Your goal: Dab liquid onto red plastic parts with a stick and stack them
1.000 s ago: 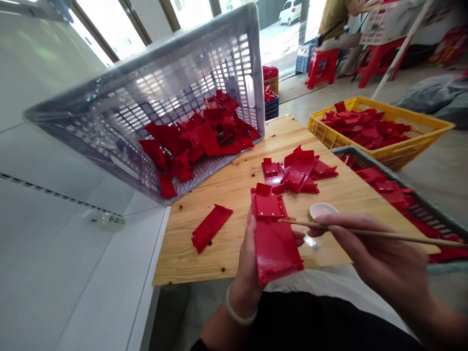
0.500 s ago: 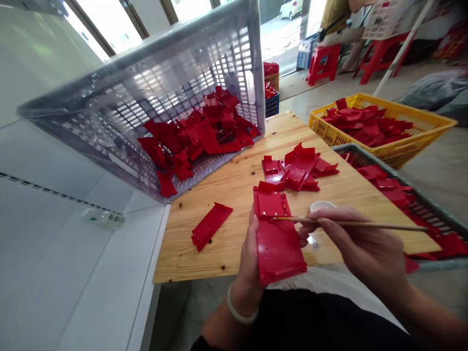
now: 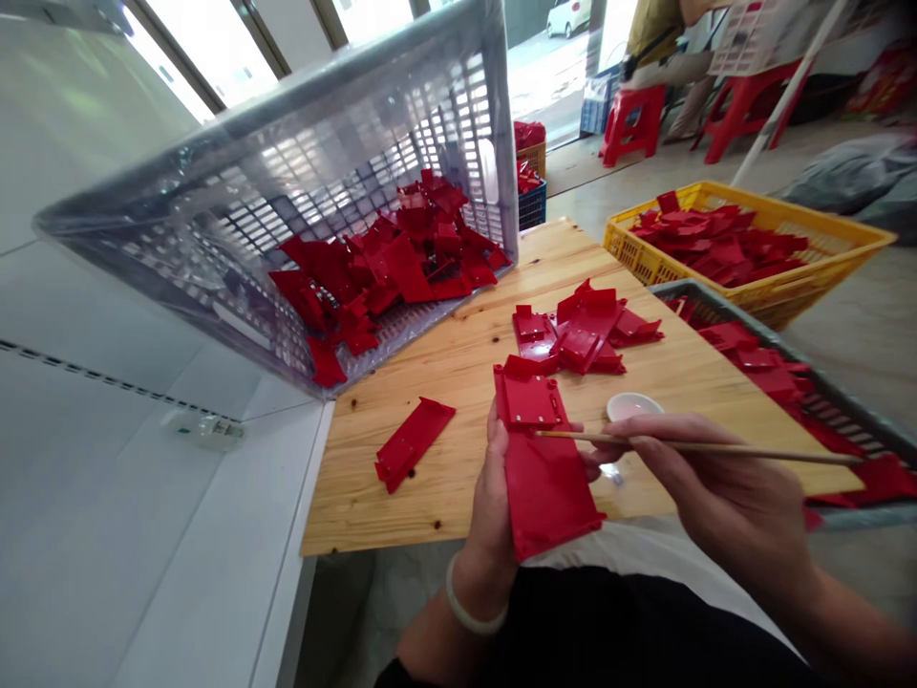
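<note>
Panel (image 3: 544,459), a red plastic part, sits in our left hand (image 3: 494,506) above the near edge of the board (image 3: 444,382), fingers wrapped along its left edge and under it so the ribbed inner face points up and is open to the stick. Our right hand (image 3: 723,497) is closed around a thin wooden stick (image 3: 688,446) in a pen grip; the stick lies almost level, its tip touching the panel just below the raised upper section, which suggests the grip is chosen for fine control at that spot. A small white dish (image 3: 633,407) stands on the board just beside the stick, within easy reach of the tip; we cannot tell what it contains. One loose part (image 3: 414,442) lies alone to the left, and a small pile (image 3: 584,330) lies further back. A grey crate (image 3: 301,201) rests tipped on its side at the far left, so its red parts slide toward the board. A yellow crate (image 3: 752,248) and a grey tray (image 3: 845,420) at right also hold red parts.
</note>
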`<action>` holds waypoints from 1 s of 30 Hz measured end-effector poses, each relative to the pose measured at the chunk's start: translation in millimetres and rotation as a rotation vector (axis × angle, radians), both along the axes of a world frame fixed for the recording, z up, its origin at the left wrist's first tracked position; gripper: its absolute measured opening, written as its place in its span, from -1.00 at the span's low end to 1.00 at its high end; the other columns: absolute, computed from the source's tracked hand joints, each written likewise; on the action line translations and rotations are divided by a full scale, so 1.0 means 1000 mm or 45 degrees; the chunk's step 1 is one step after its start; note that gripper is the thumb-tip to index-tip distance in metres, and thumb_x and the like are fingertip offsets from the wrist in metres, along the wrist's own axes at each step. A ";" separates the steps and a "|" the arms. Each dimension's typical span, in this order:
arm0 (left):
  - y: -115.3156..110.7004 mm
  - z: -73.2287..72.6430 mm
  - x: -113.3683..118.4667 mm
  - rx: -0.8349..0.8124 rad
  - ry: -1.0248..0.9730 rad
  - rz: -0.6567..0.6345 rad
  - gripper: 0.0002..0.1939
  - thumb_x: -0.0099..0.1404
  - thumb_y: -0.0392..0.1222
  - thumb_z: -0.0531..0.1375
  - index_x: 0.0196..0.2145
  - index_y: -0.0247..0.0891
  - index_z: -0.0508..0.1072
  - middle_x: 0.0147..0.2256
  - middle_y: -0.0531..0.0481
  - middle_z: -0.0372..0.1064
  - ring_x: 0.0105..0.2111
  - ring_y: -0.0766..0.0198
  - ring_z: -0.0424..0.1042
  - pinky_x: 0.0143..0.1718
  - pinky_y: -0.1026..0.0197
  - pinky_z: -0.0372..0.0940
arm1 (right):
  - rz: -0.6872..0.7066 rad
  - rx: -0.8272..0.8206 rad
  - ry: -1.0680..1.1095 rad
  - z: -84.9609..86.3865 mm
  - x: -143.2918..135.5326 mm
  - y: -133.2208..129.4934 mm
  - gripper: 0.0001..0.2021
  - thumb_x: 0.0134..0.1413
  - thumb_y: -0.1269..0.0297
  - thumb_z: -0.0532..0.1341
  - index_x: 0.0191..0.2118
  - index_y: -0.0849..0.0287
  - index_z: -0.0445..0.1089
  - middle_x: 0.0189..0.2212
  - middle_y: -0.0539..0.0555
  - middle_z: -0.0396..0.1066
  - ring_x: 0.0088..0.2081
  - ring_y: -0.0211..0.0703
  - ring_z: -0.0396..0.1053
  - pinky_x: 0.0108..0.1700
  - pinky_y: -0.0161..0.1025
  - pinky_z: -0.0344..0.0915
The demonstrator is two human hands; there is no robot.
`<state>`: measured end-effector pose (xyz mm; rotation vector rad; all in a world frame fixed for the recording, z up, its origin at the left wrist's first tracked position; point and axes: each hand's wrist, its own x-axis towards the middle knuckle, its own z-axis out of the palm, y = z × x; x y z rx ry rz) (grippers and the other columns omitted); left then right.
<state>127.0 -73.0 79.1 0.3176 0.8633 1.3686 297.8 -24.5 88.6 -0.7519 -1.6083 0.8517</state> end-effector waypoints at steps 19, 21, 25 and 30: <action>-0.003 0.014 0.008 0.052 0.288 0.163 -0.18 0.54 0.16 0.15 0.56 -0.07 -0.11 0.05 -0.23 0.61 -0.06 -0.05 0.67 0.15 -0.10 0.46 | 0.022 0.499 -0.340 0.015 0.007 0.002 -0.71 0.34 0.47 0.25 0.08 0.03 0.52 -0.15 0.04 0.69 -0.21 -0.15 0.68 -0.06 -0.35 0.60; -0.003 0.018 0.008 0.021 0.323 0.166 -0.21 0.56 0.13 0.12 0.56 -0.12 -0.09 0.05 -0.22 0.61 0.01 -0.03 0.65 0.19 -0.07 0.44 | 0.025 0.557 -0.336 0.016 0.006 0.004 -0.73 0.35 0.48 0.24 0.07 0.06 0.52 -0.18 0.05 0.68 -0.25 -0.16 0.68 -0.08 -0.36 0.60; 0.000 0.023 0.010 -0.010 0.403 0.215 -0.25 0.57 0.11 0.12 0.54 -0.18 0.00 0.09 -0.20 0.59 0.20 0.01 0.53 0.29 0.04 0.36 | 0.018 0.603 -0.367 0.015 0.008 0.005 -0.75 0.36 0.49 0.24 0.06 0.10 0.51 -0.20 0.08 0.68 -0.21 -0.16 0.68 -0.04 -0.39 0.58; 0.002 0.022 0.013 -0.006 0.430 0.238 -0.22 0.55 0.13 0.15 0.55 -0.16 0.00 0.11 -0.21 0.58 0.23 0.01 0.51 0.26 0.04 0.40 | 0.058 0.621 -0.329 0.010 0.009 0.007 -0.72 0.34 0.52 0.25 0.08 0.11 0.50 -0.14 0.09 0.67 -0.16 -0.19 0.67 0.01 -0.41 0.56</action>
